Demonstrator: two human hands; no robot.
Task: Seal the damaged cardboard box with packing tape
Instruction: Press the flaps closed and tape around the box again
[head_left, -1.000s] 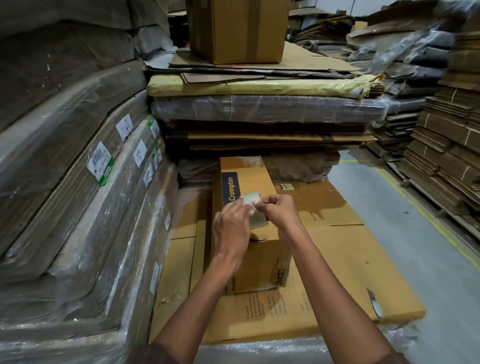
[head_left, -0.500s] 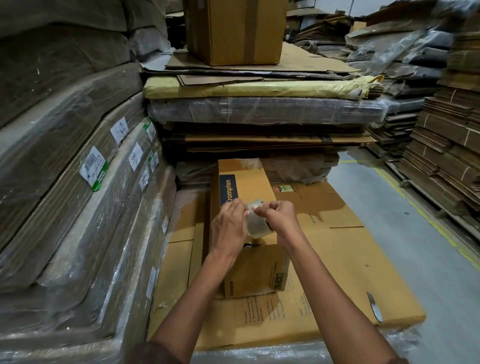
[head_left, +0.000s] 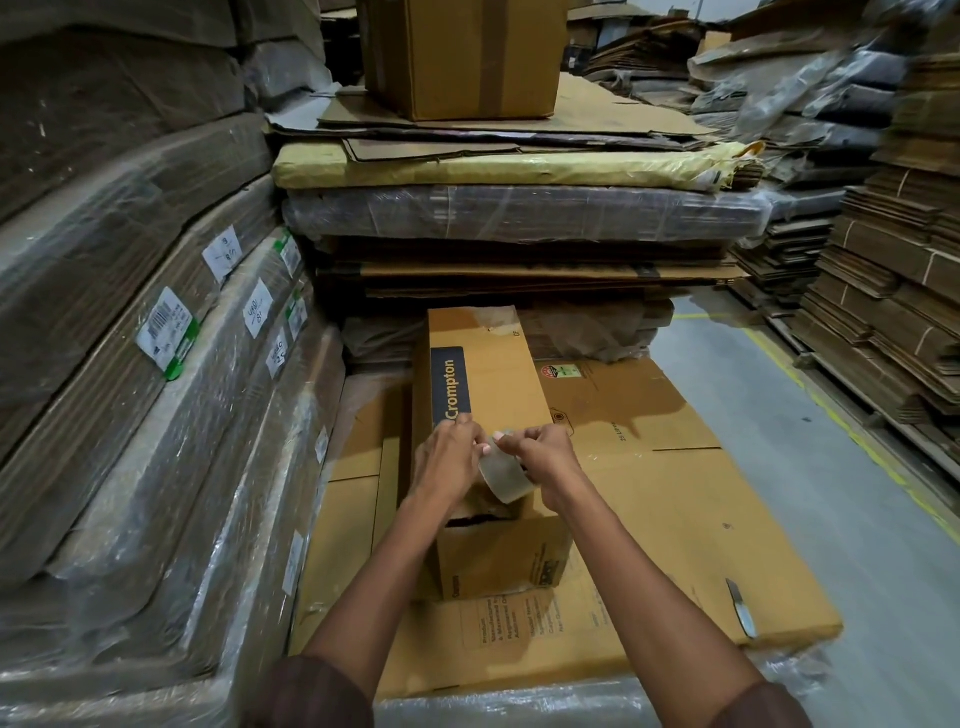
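A long brown cardboard box (head_left: 485, 374) with a dark "Crompton" label lies on a flat cardboard sheet (head_left: 691, 493). A torn gap (head_left: 475, 519) shows in its top near the front end. Both hands are held together over the box just behind the gap. My left hand (head_left: 449, 460) and my right hand (head_left: 545, 457) each pinch a roll of clear packing tape (head_left: 504, 475) between them. The roll is tilted, its lower edge close above the box top. Whether a free end of tape is pulled out cannot be told.
Shrink-wrapped stacks of flattened cardboard (head_left: 156, 364) rise close on the left and behind (head_left: 519, 213). Another brown box (head_left: 462, 57) stands on the rear stack. A box cutter (head_left: 740, 608) lies on the sheet's right front corner. A grey floor aisle (head_left: 831, 467) runs along the right.
Both hands have shifted slightly toward the front end of the box with the tape roll. The roll now hangs lower between them, nearer the torn gap.
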